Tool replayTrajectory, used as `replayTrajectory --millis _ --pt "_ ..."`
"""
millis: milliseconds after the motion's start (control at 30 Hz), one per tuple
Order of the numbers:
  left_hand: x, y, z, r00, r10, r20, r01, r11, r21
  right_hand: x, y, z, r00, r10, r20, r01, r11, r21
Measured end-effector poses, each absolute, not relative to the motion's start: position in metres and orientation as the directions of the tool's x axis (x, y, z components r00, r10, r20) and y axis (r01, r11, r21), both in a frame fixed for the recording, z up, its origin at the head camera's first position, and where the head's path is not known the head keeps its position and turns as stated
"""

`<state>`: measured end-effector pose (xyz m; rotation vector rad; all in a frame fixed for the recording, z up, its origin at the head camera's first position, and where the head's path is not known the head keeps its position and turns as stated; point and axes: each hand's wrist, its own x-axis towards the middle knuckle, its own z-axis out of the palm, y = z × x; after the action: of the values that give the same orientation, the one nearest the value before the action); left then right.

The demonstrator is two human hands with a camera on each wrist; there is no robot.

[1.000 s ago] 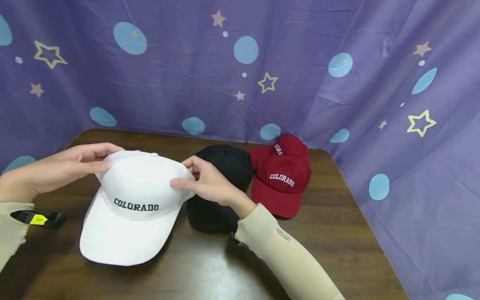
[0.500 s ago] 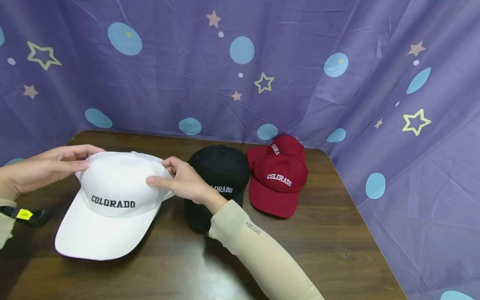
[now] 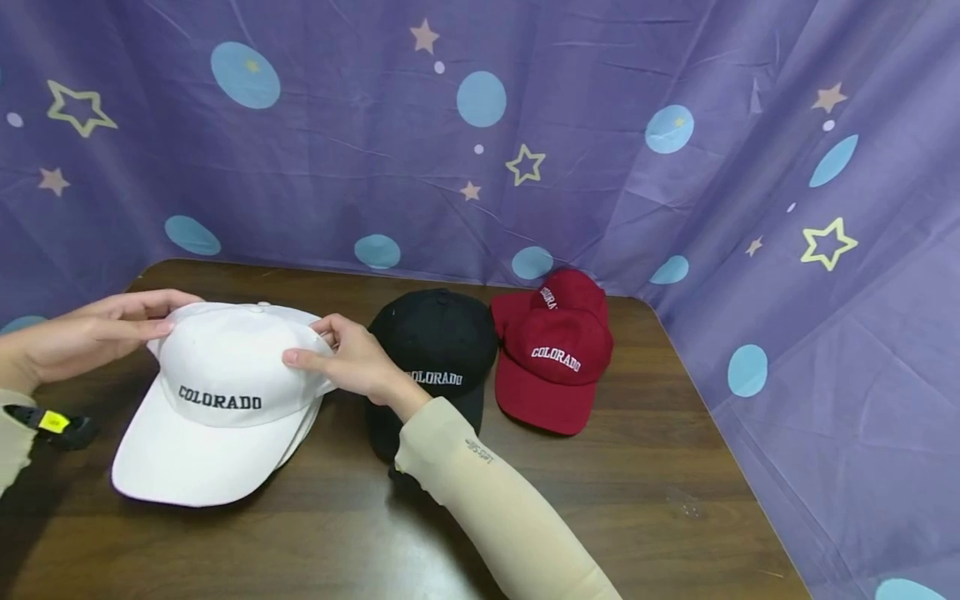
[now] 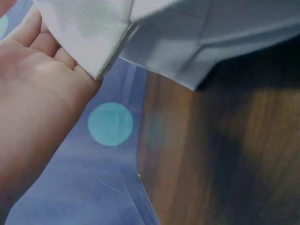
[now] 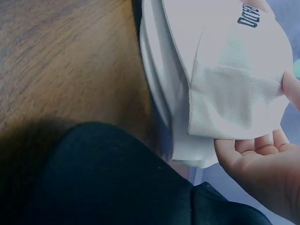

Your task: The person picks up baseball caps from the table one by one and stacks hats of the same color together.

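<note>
A white baseball cap [image 3: 234,358] lettered COLORADO is held between my two hands at the left of the table, its brim toward me. Under its right edge shows another white brim [image 3: 302,437]; layered white fabric [image 5: 161,70] also appears in the right wrist view. My left hand [image 3: 105,333] pinches the crown's left side, thumb in front and fingers behind. At the crown's right side my right hand [image 3: 360,360] grips with the thumb in front; its fingers are partly hidden behind the fabric. Just behind my right wrist sits a black cap [image 3: 438,337], its brim partly covered.
Two red caps overlap at the back right: a front red cap [image 3: 555,358] and a rear red cap [image 3: 581,287]. The brown wooden table [image 3: 637,492] ends at a purple curtain [image 3: 337,125] with stars and blue spots. A dark cap brim [image 5: 108,173] shows in the right wrist view.
Both hands have moved left with the white cap, then slightly lowered its position onto white fabric below. More of the black cap and its lettering shows now.
</note>
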<state>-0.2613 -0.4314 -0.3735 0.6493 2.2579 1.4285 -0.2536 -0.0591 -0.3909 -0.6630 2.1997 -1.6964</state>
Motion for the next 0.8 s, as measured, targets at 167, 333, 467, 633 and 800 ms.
replayTrajectory --millis 167,333,467,633,800 --pt "-0.262 -0.437 -0.388 -0.84 0.54 -0.051 0.189 0.38 0.905 -0.256 -0.065 -0.396 -0.855 -0.514 0.064 -0.201 0.215 -0.956" --pt "-0.262 -0.437 -0.4 -0.876 0.479 -0.063 0.155 0.402 0.902 -0.256 -0.068 -0.399 -0.871 -0.485 0.083 -0.224 0.241 -0.944" --pt "-0.26 -0.436 -0.404 -0.892 0.45 -0.041 0.147 0.375 0.915 -0.257 -0.071 -0.401 -0.883 -0.457 0.112 -0.255 0.264 -0.93" --pt "-0.258 -0.432 -0.409 -0.906 0.424 -0.015 0.139 0.33 0.934 -0.256 -0.074 -0.403 -0.906 -0.399 0.139 -0.271 0.296 -0.916" --pt "-0.255 -0.43 -0.414 -0.934 0.356 -0.035 0.097 0.348 0.932 -0.255 -0.077 -0.405 -0.922 -0.362 0.134 -0.268 0.349 -0.898"
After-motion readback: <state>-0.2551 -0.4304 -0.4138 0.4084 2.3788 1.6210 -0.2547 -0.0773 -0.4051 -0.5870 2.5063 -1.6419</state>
